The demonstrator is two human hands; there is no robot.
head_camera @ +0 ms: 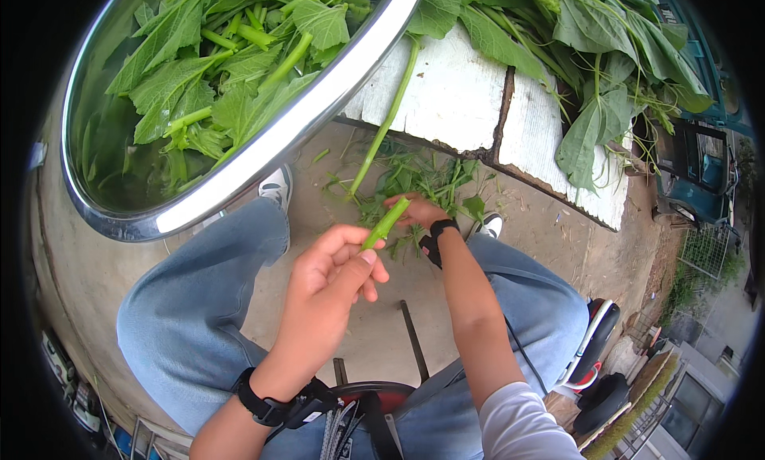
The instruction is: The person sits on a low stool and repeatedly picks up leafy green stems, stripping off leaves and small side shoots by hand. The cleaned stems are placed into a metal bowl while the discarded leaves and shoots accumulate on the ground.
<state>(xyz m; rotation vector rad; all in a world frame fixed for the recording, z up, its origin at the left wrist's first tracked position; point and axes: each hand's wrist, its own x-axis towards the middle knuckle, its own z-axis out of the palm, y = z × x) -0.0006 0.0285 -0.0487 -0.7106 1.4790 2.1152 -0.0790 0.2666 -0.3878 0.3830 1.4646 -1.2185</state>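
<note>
My left hand pinches a short cut piece of green leaf stem between thumb and fingers. Beyond it, my right hand reaches low over a pile of green trimmings on the ground. Its fingers look apart, with nothing visible in them, though the stem piece partly covers their tips. At upper left, a shiny metal basin holds cut leaves and stems. One long stem hangs over the near edge of a white-topped board, apart from both hands.
Large leafy vines are heaped on the board's far right. Concrete floor lies below, with my shoes beside the trimmings. A teal vehicle stands at the right. A dark cable runs by my right forearm.
</note>
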